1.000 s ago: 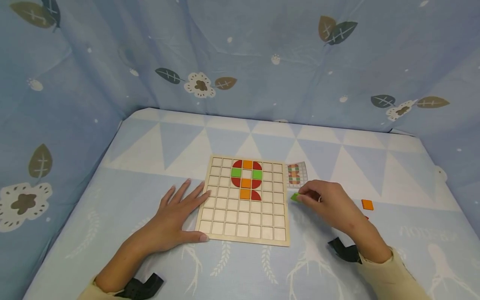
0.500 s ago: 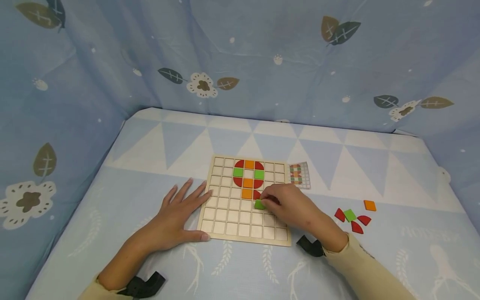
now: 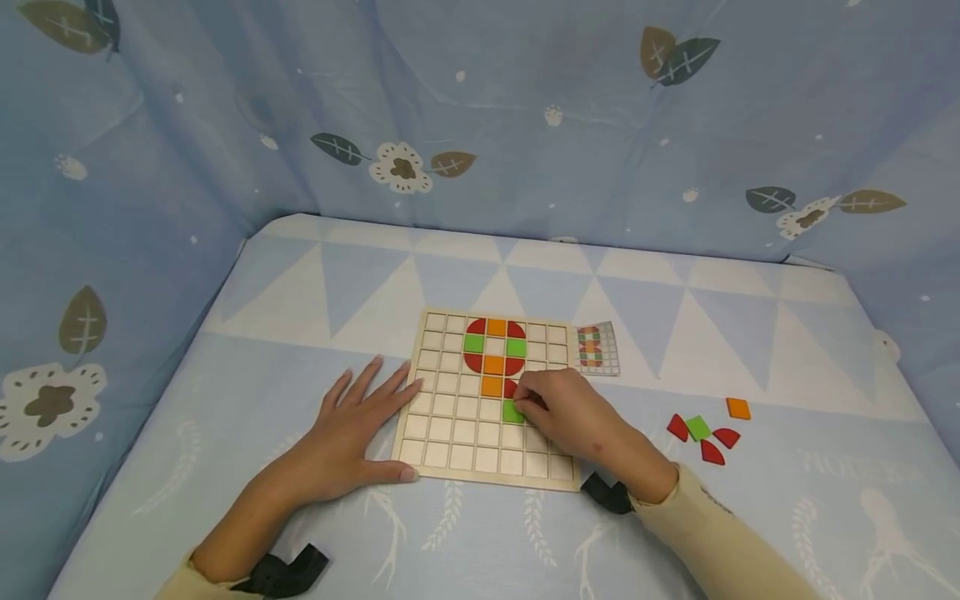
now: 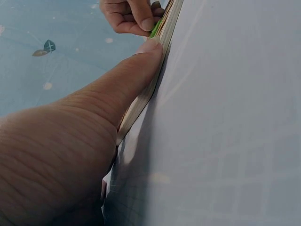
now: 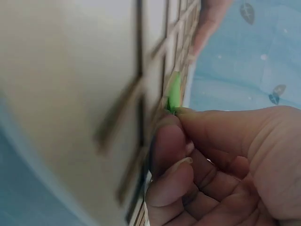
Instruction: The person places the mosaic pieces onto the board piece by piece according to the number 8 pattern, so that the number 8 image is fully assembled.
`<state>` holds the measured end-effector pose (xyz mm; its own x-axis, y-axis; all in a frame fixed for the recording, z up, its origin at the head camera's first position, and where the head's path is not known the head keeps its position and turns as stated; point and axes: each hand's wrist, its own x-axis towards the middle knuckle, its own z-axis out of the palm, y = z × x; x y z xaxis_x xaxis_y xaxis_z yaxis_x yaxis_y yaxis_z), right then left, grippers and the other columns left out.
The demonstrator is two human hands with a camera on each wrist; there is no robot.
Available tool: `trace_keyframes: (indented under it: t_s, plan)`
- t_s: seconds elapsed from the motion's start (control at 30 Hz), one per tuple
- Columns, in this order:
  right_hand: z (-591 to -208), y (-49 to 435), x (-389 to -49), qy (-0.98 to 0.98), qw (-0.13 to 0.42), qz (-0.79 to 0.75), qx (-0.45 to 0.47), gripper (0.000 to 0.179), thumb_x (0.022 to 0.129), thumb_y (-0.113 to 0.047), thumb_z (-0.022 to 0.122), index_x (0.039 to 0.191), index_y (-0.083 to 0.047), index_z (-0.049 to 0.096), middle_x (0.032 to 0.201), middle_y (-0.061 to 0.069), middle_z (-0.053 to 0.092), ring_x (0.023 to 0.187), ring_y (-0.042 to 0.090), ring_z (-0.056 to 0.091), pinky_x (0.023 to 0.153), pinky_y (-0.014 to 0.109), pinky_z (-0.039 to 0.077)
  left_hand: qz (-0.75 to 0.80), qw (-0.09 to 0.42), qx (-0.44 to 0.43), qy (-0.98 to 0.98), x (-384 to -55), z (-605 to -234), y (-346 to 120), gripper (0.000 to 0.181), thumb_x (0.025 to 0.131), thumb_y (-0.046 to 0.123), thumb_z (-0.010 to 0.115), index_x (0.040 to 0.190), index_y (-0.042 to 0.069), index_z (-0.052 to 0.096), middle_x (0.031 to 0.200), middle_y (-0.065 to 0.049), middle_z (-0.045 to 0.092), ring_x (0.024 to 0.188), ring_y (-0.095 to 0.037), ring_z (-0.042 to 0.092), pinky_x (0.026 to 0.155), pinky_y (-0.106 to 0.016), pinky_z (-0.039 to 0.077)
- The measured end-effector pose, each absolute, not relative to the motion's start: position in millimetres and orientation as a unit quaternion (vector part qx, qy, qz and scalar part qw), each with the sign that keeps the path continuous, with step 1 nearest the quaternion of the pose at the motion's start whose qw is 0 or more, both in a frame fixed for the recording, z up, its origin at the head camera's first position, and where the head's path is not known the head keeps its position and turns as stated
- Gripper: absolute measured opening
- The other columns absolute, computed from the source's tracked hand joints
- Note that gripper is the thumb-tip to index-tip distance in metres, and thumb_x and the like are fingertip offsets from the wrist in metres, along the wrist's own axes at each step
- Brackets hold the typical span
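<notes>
A wooden grid board lies on the table with red quarter-circle, orange and green square tiles in its upper cells. My right hand pinches one corner of a green square tile at the cell below the red quarter-circle piece. In the right wrist view that green tile sits slightly tilted against the grid, between thumb and finger. My left hand rests spread at the board's left edge, fingertips and thumb touching the frame. The left wrist view shows its thumb along the board's side.
A small pattern card lies at the board's right edge, showing a coloured grid. Farther right are loose tiles: an orange square, a green square and several red quarter-circles. A patterned curtain hangs behind the table.
My right hand has carried the green tile leftward from beside the card onto the board, down to the cell under the red piece. The left hand has stayed in place.
</notes>
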<state>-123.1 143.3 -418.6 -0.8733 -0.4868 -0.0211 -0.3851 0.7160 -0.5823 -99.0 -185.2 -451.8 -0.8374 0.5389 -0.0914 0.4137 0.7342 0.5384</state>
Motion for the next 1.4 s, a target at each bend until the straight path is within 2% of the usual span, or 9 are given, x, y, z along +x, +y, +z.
trace_keyframes:
  t_s: [0.27, 0.53, 0.77, 0.97, 1.07, 1.2, 1.4]
  plan:
    - [-421.9, 142.2, -120.8, 0.924, 0.095, -0.306, -0.207, 0.01, 0.098, -0.006, 0.072, 0.091, -0.012, 0.07, 0.072, -0.01, 0.06, 0.061, 0.007, 0.051, 0.058, 0.025, 0.047, 0.262, 0.116, 0.26, 0.922, -99.2, -451.9, -184.5, 0.108, 0.08, 0.07, 0.078, 0.167, 0.025, 0.032, 0.174, -0.001, 0.017, 0.16, -0.036, -0.003, 0.121, -0.065, -0.004]
    - [-422.4, 143.0, -118.9, 0.924, 0.094, -0.305, -0.209, 0.012, 0.096, -0.004, 0.072, 0.089, -0.012, 0.068, 0.073, -0.009, 0.058, 0.064, 0.007, 0.051, 0.06, 0.025, 0.046, 0.263, 0.118, 0.255, 0.923, -99.2, -451.2, -183.7, 0.108, 0.079, 0.069, 0.079, 0.166, 0.025, 0.032, 0.174, -0.001, 0.017, 0.16, -0.035, -0.004, 0.121, -0.065, -0.005]
    - [-419.2, 149.3, -110.1, 0.925, 0.087, -0.297, -0.222, 0.003, 0.097, -0.008, 0.073, 0.098, -0.01, 0.076, 0.086, -0.008, 0.066, 0.074, 0.007, 0.056, 0.07, 0.028, 0.052, 0.263, 0.116, 0.26, 0.922, -99.2, -450.8, -184.2, 0.107, 0.081, 0.07, 0.077, 0.166, 0.025, 0.032, 0.174, -0.002, 0.017, 0.16, -0.036, -0.003, 0.121, -0.065, -0.004]
    - [-410.5, 169.4, -90.1, 0.912, 0.099, -0.328, -0.226, 0.009, 0.1, -0.013, 0.072, 0.108, -0.013, 0.076, 0.1, -0.01, 0.07, 0.085, 0.005, 0.061, 0.079, 0.03, 0.056, 0.264, 0.117, 0.261, 0.921, -98.9, -450.7, -184.5, 0.107, 0.081, 0.071, 0.076, 0.166, 0.025, 0.032, 0.174, -0.001, 0.017, 0.16, -0.035, -0.003, 0.121, -0.064, -0.004]
    - [-406.1, 184.7, -79.9, 0.911, 0.085, -0.338, -0.22, 0.012, 0.1, -0.013, 0.073, 0.111, -0.016, 0.074, 0.104, -0.011, 0.07, 0.089, 0.003, 0.062, 0.081, 0.029, 0.057, 0.263, 0.115, 0.261, 0.922, -99.0, -450.9, -184.2, 0.106, 0.081, 0.071, 0.076, 0.166, 0.025, 0.032, 0.174, -0.001, 0.017, 0.16, -0.035, -0.004, 0.121, -0.064, -0.004]
    - [-400.4, 208.8, -73.8, 0.926, 0.063, -0.318, -0.194, 0.017, 0.098, -0.011, 0.075, 0.114, -0.015, 0.074, 0.107, -0.01, 0.071, 0.089, 0.005, 0.062, 0.076, 0.028, 0.057, 0.263, 0.114, 0.258, 0.923, -98.6, -451.1, -184.9, 0.106, 0.081, 0.07, 0.077, 0.166, 0.026, 0.032, 0.174, -0.001, 0.018, 0.16, -0.035, -0.003, 0.121, -0.065, -0.004]
    - [-396.6, 248.7, -72.1, 0.962, 0.067, -0.227, -0.138, 0.025, 0.096, -0.014, 0.077, 0.121, -0.012, 0.074, 0.109, -0.005, 0.071, 0.087, 0.01, 0.062, 0.07, 0.033, 0.054, 0.267, 0.116, 0.257, 0.921, -98.5, -451.2, -185.5, 0.107, 0.08, 0.069, 0.078, 0.166, 0.026, 0.032, 0.174, 0.0, 0.018, 0.16, -0.035, -0.003, 0.121, -0.065, -0.004]
